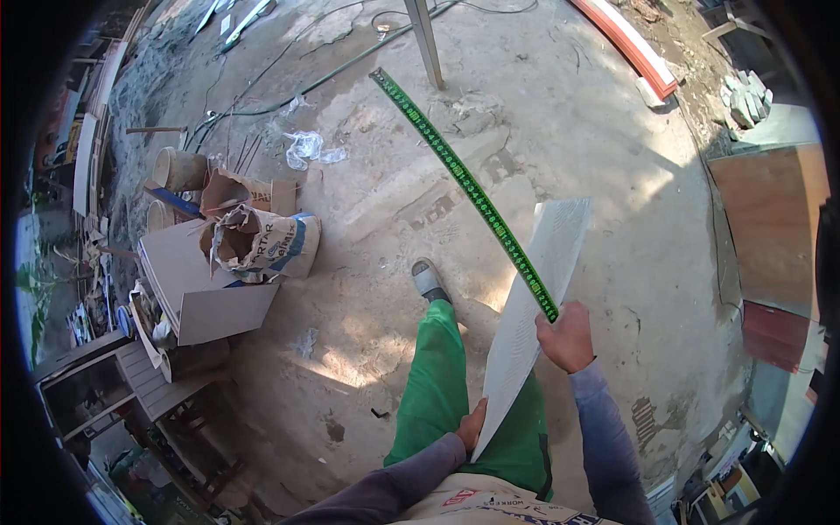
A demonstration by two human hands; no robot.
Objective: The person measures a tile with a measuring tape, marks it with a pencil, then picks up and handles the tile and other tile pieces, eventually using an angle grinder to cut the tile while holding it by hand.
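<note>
My right hand (567,337) is closed round a tape measure, whose case is hidden in the fist. Its bright green blade (468,184) reaches out stiffly over the floor, up and to the left, with its tip in the air. A long pale panel (534,302) with fine ridges on its face, perhaps a strip of tile, leans along my right leg, its far end narrowing in view. My left hand (472,424) grips the panel's near left edge, fingers partly behind it. The right fist lies by the panel's right edge; whether it touches cannot be made out.
Torn mortar bags (262,245), buckets (179,169) and flat grey boards (229,312) crowd the left. A metal post (424,44) stands ahead, near a hose (350,72) on the concrete floor. Plastic wrap (306,150) lies about. Brown panels (770,227) stand at the right.
</note>
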